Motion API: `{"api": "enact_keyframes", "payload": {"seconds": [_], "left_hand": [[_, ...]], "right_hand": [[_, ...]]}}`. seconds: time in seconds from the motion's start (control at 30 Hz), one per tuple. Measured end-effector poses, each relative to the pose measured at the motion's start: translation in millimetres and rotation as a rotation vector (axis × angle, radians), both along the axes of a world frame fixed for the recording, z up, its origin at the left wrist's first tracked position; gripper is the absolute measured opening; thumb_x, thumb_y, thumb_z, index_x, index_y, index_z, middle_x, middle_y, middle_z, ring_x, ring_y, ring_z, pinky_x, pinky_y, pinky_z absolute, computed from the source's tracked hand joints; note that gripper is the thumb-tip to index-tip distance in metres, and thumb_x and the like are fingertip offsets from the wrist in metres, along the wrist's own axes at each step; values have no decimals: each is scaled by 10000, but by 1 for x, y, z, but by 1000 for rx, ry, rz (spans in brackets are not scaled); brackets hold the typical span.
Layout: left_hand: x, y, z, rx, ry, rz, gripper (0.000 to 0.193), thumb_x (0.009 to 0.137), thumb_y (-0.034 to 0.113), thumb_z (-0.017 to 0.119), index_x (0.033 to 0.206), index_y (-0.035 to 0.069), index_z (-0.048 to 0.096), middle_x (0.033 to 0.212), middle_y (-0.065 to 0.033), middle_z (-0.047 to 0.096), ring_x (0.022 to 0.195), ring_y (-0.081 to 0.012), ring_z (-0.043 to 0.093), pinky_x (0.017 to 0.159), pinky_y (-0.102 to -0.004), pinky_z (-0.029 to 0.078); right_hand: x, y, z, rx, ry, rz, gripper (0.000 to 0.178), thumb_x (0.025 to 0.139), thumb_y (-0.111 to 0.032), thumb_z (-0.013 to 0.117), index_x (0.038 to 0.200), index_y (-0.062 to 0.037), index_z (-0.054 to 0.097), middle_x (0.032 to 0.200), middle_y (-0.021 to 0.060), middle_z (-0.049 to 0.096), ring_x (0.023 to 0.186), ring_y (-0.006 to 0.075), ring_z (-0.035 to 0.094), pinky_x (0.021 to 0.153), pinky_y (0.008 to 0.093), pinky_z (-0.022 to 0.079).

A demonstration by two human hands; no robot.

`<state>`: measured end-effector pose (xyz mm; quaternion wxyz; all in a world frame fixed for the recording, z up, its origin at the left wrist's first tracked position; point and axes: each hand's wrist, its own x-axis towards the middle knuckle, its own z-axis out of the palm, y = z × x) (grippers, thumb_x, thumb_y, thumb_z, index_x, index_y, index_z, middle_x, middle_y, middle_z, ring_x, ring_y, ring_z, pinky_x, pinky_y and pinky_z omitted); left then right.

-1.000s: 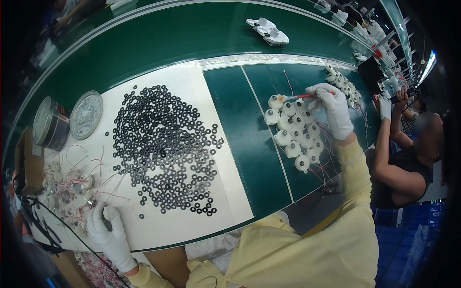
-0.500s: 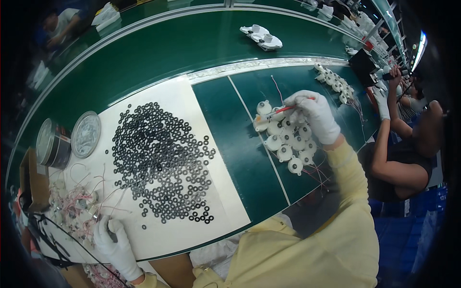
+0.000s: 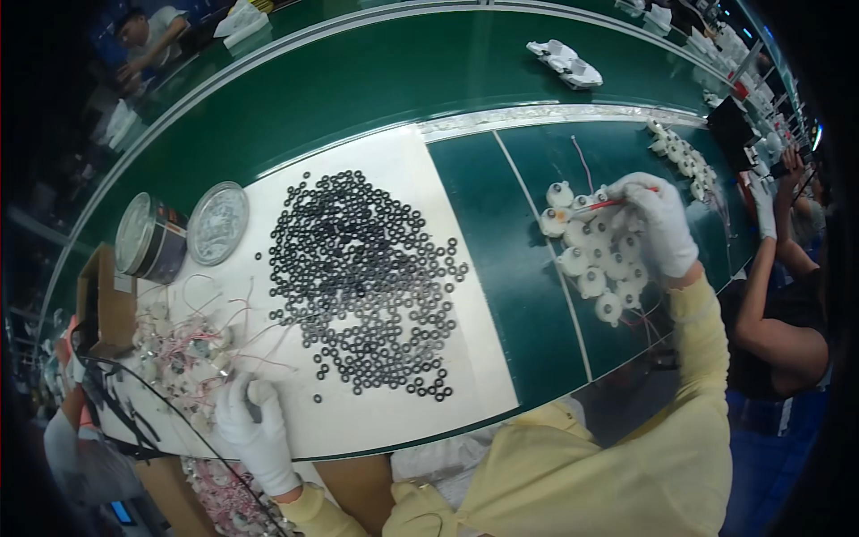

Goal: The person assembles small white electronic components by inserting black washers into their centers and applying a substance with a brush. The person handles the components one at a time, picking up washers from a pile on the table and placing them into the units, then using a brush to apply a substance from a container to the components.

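Observation:
My right hand [image 3: 660, 219], in a white glove, is closed round a slim red-handled tool [image 3: 601, 206]. Its pale tip points left onto a round white motor-like part [image 3: 554, 221] with an orange-brown patch, though the kind of tip is too small to tell. That part lies at the upper left of a cluster of similar parts [image 3: 592, 260] with dark centres and pink wires. My left hand [image 3: 253, 430], also gloved, rests at the table's near edge beside a heap of wired motors [image 3: 183, 351]. Its fingers are curled toward the thumb, and what they hold is hidden.
Many small black rings [image 3: 358, 268] spread over a white sheet [image 3: 474, 358]. A tin [image 3: 154, 242], a round lid [image 3: 219, 224] and a cardboard box [image 3: 114, 309] stand left. White housings [image 3: 565, 64] lie at the back. A co-worker's arm [image 3: 761, 286] is at right.
The whole view has shifted, so the table appears farther right. My right hand still holds the red-handled tool at the same part; my left hand stays by the motor heap.

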<state>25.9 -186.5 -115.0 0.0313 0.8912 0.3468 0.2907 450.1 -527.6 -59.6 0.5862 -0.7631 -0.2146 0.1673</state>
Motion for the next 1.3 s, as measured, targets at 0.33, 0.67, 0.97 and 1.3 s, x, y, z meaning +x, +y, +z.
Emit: {"api": "enact_keyframes", "payload": {"seconds": [0.33,0.67,0.97,1.3], "left_hand": [[-2,0,0,-90,0,41,248,889,95,686,1114,-4,656,1051,-168,647,929,-334,618,815,-418,499],[-1,0,-2,-95,-13,28,255,897,98,688,1126,-9,647,1073,-173,646,947,-326,624,821,-418,503],[-3,3,-3,-54,-15,-5,261,896,83,684,1137,-7,640,1081,-168,641,963,-330,616,847,-430,498],[-5,2,0,-122,-1,21,279,910,97,667,1152,-39,640,1109,-167,640,1009,-315,607,907,-412,480]], "right_hand": [[-11,-16,9,136,84,-127,536,1032,-433,540,1081,85,667,812,143,708,548,107,611,452,191,399],[-14,-5,7,24,114,-295,531,988,-486,616,1006,36,708,755,89,699,514,73,601,432,176,377],[-15,-20,3,39,56,-166,420,1023,-363,581,1051,40,697,842,69,713,627,78,639,552,191,443],[-23,-43,6,-40,-52,19,303,1003,-182,529,1100,55,691,1004,93,723,747,71,628,647,208,461]]}}
